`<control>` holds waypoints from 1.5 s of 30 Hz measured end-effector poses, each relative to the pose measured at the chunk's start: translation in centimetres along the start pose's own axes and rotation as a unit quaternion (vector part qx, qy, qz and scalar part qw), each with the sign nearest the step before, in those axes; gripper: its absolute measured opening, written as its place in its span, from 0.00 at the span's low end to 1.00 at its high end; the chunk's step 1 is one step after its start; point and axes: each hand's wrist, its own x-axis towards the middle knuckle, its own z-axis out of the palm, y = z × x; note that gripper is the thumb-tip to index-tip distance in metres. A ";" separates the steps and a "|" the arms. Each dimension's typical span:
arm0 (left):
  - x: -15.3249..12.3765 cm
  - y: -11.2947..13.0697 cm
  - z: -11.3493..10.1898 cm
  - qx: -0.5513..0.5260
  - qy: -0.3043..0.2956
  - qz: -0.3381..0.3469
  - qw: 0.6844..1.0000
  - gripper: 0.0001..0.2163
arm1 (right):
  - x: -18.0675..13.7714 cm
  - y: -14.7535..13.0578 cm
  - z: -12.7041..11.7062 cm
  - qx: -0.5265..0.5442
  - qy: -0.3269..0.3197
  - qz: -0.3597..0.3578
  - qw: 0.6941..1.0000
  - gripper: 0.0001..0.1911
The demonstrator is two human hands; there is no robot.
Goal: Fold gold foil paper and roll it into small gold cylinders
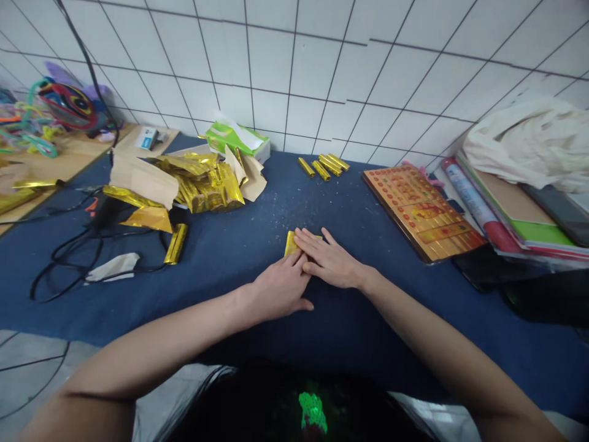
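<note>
A small piece of gold foil paper (pixel 291 243) lies on the blue cloth (pixel 350 331) at the middle of the table. My right hand (pixel 329 261) rests flat on it with fingers stretched out, covering most of it. My left hand (pixel 278 288) lies beside it, fingers pressed against the paper's near edge under the right hand's fingertips. Several folded gold pieces (pixel 323 166) sit in a row at the back of the cloth.
A heap of gold foil sheets in torn brown paper (pixel 197 181) lies at the left, with a loose gold roll (pixel 175 244) and black cables (pixel 78 252). A green box (pixel 237 140) stands by the wall. A red-and-gold printed board (pixel 423 209) and stacked books lie right.
</note>
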 end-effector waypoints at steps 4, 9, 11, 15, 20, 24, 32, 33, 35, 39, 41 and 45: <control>-0.1 0.0 0.2 -0.004 0.005 0.000 1.000 0.32 | -0.5 0.8 -1.0 0.123 0.045 0.019 0.991 0.31; -0.1 0.1 0.0 0.010 -0.008 0.001 1.000 0.33 | -0.1 -0.5 -1.5 0.116 0.043 0.005 0.992 0.33; -0.1 0.2 -0.1 0.002 -0.013 -0.004 1.000 0.32 | 0.5 -1.2 -1.3 0.088 0.015 -0.020 0.996 0.33; -0.1 0.1 -0.2 -0.003 -0.011 -0.001 1.000 0.33 | 1.7 -1.3 -1.0 0.053 -0.026 -0.033 0.998 0.30; -0.3 -0.3 -0.1 -0.013 0.006 0.009 1.000 0.32 | 2.6 0.2 -1.2 0.059 0.010 -0.004 0.998 0.25; -0.2 -1.2 -0.7 -0.055 -0.005 0.014 0.998 0.24 | 3.6 0.6 -1.9 0.058 0.129 0.086 0.986 0.19; 0.3 -3.3 -1.9 -0.156 -0.009 0.007 0.988 0.08 | 4.6 1.2 -2.6 0.112 0.100 0.201 0.968 0.07; 0.4 -3.5 -1.8 -0.160 -0.005 0.012 0.987 0.08 | 4.5 1.4 -2.5 0.127 0.097 0.198 0.967 0.06; 0.5 -3.7 -1.5 -0.161 0.000 0.020 0.987 0.08 | 4.0 1.8 -2.3 0.163 0.092 0.194 0.963 0.05; 0.7 -4.0 -0.8 -0.170 0.027 0.003 0.985 0.07 | 2.8 1.6 -1.9 0.233 0.102 0.186 0.949 0.06; 0.9 -4.2 -0.4 -0.178 0.084 -0.071 0.978 0.05 | 2.3 1.3 -1.7 0.285 0.124 0.183 0.933 0.06; 1.1 -4.9 0.0 -0.211 0.199 -0.229 0.929 0.10 | 1.6 0.9 -1.4 0.367 0.171 0.173 0.898 0.07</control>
